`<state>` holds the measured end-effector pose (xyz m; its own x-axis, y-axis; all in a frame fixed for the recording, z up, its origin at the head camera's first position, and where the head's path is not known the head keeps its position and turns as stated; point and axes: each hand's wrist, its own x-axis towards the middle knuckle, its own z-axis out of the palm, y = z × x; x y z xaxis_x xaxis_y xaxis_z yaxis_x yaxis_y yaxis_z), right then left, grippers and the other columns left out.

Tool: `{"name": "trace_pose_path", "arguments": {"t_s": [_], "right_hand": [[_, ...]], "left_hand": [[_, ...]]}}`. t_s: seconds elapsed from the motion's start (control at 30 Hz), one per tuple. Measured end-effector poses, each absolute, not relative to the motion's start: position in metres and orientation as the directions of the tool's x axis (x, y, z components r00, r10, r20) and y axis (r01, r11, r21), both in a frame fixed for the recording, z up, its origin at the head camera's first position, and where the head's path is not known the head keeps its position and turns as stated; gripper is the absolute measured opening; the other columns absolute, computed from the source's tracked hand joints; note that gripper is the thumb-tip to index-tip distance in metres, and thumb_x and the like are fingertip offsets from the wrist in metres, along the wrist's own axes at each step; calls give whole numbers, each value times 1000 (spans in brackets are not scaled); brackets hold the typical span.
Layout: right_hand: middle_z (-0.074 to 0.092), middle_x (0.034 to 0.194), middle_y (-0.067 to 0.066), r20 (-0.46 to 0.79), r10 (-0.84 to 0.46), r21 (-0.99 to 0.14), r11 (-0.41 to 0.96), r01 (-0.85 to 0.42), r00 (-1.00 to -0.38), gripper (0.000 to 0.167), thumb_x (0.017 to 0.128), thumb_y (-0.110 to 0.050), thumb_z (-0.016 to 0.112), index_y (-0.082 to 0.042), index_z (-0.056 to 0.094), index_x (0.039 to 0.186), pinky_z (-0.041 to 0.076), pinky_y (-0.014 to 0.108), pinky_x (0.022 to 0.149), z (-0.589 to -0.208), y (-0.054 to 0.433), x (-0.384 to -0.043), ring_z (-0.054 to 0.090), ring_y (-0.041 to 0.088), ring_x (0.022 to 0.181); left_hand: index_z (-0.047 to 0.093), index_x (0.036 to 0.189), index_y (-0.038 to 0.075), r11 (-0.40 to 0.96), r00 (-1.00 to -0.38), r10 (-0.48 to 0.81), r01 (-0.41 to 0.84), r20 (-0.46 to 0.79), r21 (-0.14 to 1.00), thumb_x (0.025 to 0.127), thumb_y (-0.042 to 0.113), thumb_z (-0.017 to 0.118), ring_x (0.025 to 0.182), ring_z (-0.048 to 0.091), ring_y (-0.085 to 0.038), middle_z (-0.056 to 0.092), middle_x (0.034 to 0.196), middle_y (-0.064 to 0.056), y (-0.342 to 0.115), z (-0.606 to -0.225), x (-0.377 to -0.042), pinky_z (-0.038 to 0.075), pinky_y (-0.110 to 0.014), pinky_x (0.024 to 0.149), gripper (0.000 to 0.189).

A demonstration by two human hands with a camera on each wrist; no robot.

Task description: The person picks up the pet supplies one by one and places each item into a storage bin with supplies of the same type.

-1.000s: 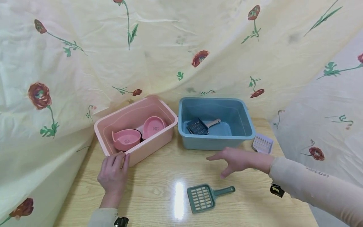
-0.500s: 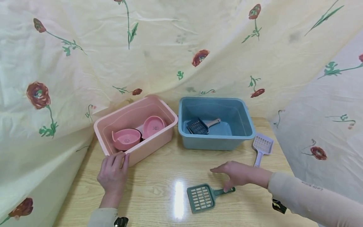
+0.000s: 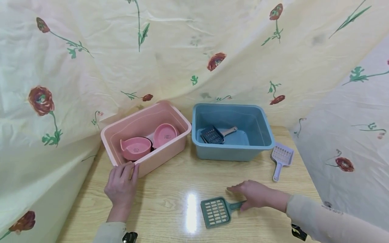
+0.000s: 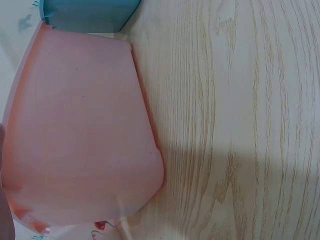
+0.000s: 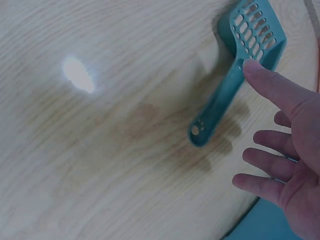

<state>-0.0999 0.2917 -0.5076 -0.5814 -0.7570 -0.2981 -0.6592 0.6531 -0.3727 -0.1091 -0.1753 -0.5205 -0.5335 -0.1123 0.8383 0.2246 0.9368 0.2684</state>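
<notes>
With its fingers over the near rim, my left hand grips the front corner of a pink plastic bin. In the left wrist view the bin's outer wall fills the left side, and only a sliver of that hand shows. A green slotted litter scoop lies on the wooden table, handle to the right. Over that handle hovers my right hand, fingers spread and nothing held. In the right wrist view its thumb overlaps the scoop's neck; whether it touches, I cannot tell.
Two pink dish-like pieces lie in the pink bin, over something dark. A blue bin beside it holds a dark scoop with a pale handle. At the right lies a lilac scoop. Floral cloth hangs behind.
My right hand has come down and nearer from in front of the blue bin to the green scoop's handle, uncovering the lilac scoop. The left hand stays on the pink bin's rim.
</notes>
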Motion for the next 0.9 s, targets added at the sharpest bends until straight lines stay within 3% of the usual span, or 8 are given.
{"name": "trace_pose_path", "arguments": {"t_s": [0.5, 0.9], "right_hand": [[72, 137, 9, -272, -773, -411, 632, -657, -573, 69, 78, -25, 96, -9, 69, 140, 61, 52, 97, -523, 293, -94, 71, 34, 123], [72, 139, 3, -270, -798, -366, 602, -710, -538, 62, 83, -23, 92, -15, 70, 141, 62, 47, 94, -532, 292, -91, 70, 30, 125]], "left_hand": [[80, 96, 6, 934, -520, -116, 233, 846, 271, 93, 26, 83, 78, 70, -38, 78, 92, -12, -176, -522, -109, 59, -53, 57, 20], [80, 94, 6, 935, -513, -114, 235, 851, 267, 92, 25, 83, 78, 70, -38, 77, 91, -12, -175, -520, -109, 60, -52, 59, 20]]}}
